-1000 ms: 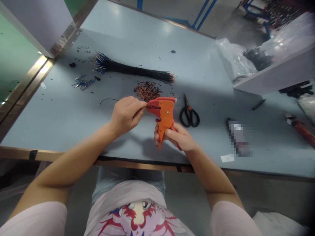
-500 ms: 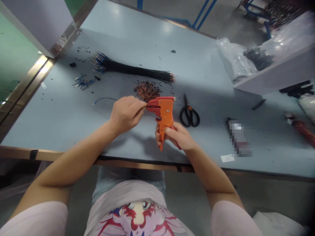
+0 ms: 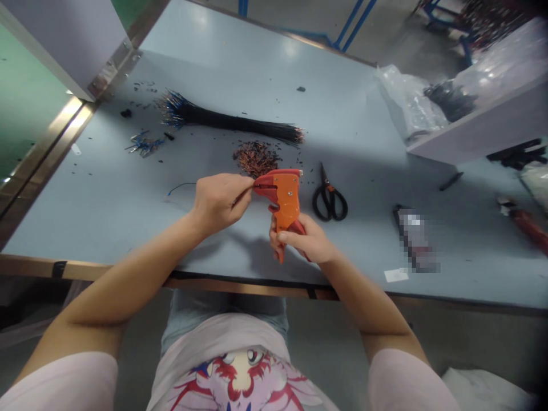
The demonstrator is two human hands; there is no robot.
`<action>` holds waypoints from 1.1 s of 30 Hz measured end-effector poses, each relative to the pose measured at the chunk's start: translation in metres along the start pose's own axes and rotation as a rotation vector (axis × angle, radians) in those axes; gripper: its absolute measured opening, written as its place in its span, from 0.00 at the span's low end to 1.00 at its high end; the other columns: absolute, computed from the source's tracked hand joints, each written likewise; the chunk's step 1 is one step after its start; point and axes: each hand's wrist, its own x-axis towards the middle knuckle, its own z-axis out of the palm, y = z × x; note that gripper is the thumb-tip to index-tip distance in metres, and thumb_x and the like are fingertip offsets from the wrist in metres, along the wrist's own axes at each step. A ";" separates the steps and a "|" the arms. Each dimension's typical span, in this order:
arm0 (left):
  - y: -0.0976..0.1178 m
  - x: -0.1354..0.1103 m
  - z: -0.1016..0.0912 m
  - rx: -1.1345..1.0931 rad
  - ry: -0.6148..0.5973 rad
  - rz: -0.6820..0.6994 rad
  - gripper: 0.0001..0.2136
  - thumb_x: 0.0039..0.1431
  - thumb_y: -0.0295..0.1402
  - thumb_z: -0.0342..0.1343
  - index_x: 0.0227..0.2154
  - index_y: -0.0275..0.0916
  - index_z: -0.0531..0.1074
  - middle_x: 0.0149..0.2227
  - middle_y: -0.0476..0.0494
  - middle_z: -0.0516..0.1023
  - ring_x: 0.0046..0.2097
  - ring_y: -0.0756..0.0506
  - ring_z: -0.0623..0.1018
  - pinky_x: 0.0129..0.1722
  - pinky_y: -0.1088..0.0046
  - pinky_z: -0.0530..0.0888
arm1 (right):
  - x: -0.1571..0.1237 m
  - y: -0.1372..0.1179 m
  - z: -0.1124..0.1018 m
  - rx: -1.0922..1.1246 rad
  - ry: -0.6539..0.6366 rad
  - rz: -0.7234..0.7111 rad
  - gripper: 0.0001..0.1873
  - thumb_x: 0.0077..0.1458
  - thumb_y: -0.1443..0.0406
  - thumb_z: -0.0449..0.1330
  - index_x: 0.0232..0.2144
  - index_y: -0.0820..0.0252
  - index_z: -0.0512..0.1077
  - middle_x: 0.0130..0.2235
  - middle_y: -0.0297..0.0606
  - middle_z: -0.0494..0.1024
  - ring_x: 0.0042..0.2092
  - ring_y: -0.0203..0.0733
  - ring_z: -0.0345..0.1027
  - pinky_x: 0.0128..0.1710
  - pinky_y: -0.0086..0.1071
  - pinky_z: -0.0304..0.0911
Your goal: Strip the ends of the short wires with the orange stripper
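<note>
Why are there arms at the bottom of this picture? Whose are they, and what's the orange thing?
This picture comes from a camera worn on a person's head, so we see what they see, looking down at their own arms. Their right hand holds an orange wire stripper, and their left hand pinches a thin wire at the tool's jaws. On the grey-blue workbench lie a long bundle of black wires, a pile of copper-coloured bits and black-handled scissors.

wire stripper (image 3: 285, 197): bright orange | scissors (image 3: 329, 185): black handles | wire bundle (image 3: 222, 119): black, blue-tipped | table (image 3: 107, 228): pale blue-grey | shirt (image 3: 218, 337): pale pink, red-purple cartoon print
</note>
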 end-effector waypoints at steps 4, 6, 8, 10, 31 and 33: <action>0.004 0.001 -0.001 -0.042 0.028 -0.006 0.09 0.58 0.29 0.48 0.28 0.39 0.73 0.21 0.50 0.73 0.25 0.51 0.72 0.27 0.74 0.64 | 0.000 0.001 0.001 0.006 -0.001 0.001 0.13 0.56 0.61 0.62 0.36 0.61 0.63 0.25 0.29 0.68 0.22 0.33 0.65 0.20 0.30 0.69; 0.005 0.001 -0.001 -0.054 0.049 -0.001 0.08 0.58 0.28 0.48 0.27 0.39 0.72 0.21 0.50 0.72 0.24 0.51 0.71 0.26 0.74 0.63 | 0.000 0.000 0.002 0.008 -0.005 -0.005 0.12 0.56 0.61 0.62 0.35 0.61 0.63 0.24 0.28 0.67 0.22 0.33 0.64 0.20 0.30 0.68; 0.006 0.001 -0.002 -0.061 0.056 0.004 0.08 0.57 0.28 0.49 0.27 0.38 0.72 0.20 0.51 0.71 0.23 0.51 0.70 0.26 0.73 0.62 | 0.000 -0.001 0.003 0.013 -0.013 -0.016 0.11 0.56 0.62 0.62 0.34 0.62 0.63 0.23 0.28 0.67 0.21 0.32 0.64 0.19 0.30 0.68; 0.007 0.002 -0.003 -0.062 0.056 0.005 0.08 0.57 0.28 0.49 0.26 0.38 0.72 0.19 0.51 0.70 0.23 0.51 0.70 0.26 0.73 0.62 | 0.001 -0.001 0.004 0.022 -0.019 -0.026 0.11 0.56 0.62 0.62 0.34 0.62 0.63 0.23 0.28 0.66 0.21 0.32 0.63 0.18 0.30 0.67; 0.005 0.001 0.000 -0.064 -0.015 -0.042 0.09 0.58 0.30 0.48 0.28 0.39 0.73 0.21 0.50 0.73 0.25 0.51 0.71 0.27 0.73 0.62 | 0.004 -0.003 0.007 0.134 0.055 -0.005 0.15 0.55 0.61 0.63 0.26 0.60 0.60 0.19 0.23 0.58 0.16 0.27 0.53 0.13 0.23 0.60; 0.002 0.000 0.003 -0.082 -0.016 -0.065 0.09 0.59 0.31 0.49 0.30 0.39 0.74 0.24 0.49 0.76 0.27 0.50 0.73 0.28 0.73 0.63 | 0.006 0.001 0.003 0.178 0.020 0.003 0.14 0.53 0.59 0.64 0.32 0.62 0.64 0.22 0.26 0.64 0.19 0.29 0.59 0.19 0.29 0.67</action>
